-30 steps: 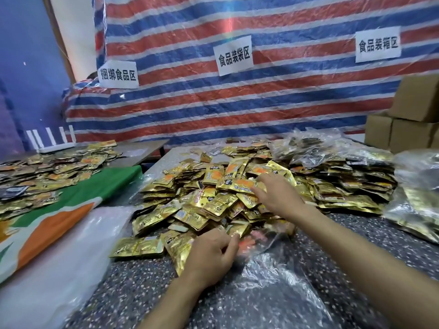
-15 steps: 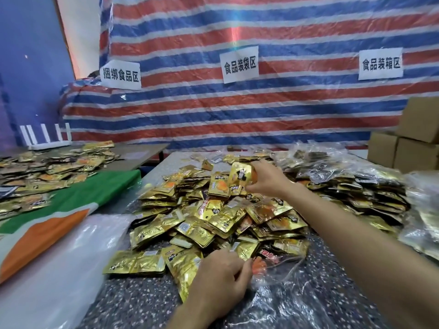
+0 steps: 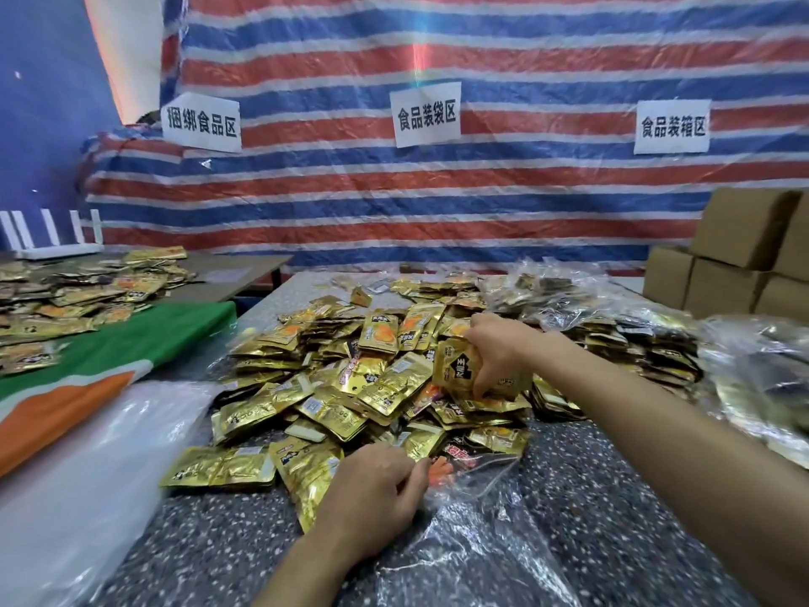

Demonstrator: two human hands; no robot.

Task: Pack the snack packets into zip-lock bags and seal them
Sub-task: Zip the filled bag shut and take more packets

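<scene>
A heap of gold snack packets covers the middle of the speckled table. My right hand grips a gold packet with a black label, held just above the heap. A clear zip-lock bag lies at the near edge of the heap with a few packets inside, its mouth facing the pile. My left hand pinches the bag's mouth at its left corner.
Filled clear bags pile up at the right, with cardboard boxes behind. A white plastic sheet and a green-orange cloth lie left. More packets cover a second table at far left. A striped tarp with paper signs hangs behind.
My right hand lifted a packet from the far side of the heap and brought it nearer, toward the bag. My left hand stayed on the bag's mouth.
</scene>
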